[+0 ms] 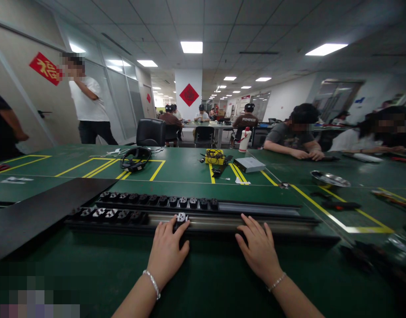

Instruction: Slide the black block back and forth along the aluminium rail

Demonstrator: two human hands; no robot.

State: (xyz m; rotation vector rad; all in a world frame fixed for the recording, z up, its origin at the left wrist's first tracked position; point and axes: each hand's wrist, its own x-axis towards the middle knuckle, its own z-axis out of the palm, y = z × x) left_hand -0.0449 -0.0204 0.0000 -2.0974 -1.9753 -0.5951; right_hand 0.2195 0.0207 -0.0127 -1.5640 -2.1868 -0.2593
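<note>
Two long black rails lie across the green table in front of me. The far rail (256, 207) carries a row of several small black blocks (156, 199) along its left half. The near rail (276, 223) has several blocks (107, 215) at its left end. My left hand (168, 251) rests on the near rail, fingertips pinched on one black block (181, 217) near its middle. My right hand (259, 247) lies flat on the same rail further right, fingers spread, holding nothing.
A black flat panel (37, 212) lies at the left. Beyond the rails sit a black headset (136, 159), a yellow cable bundle (215, 156), a grey box (249, 164) and a metal dish (328, 179). People sit at the right and far tables; one stands at the left.
</note>
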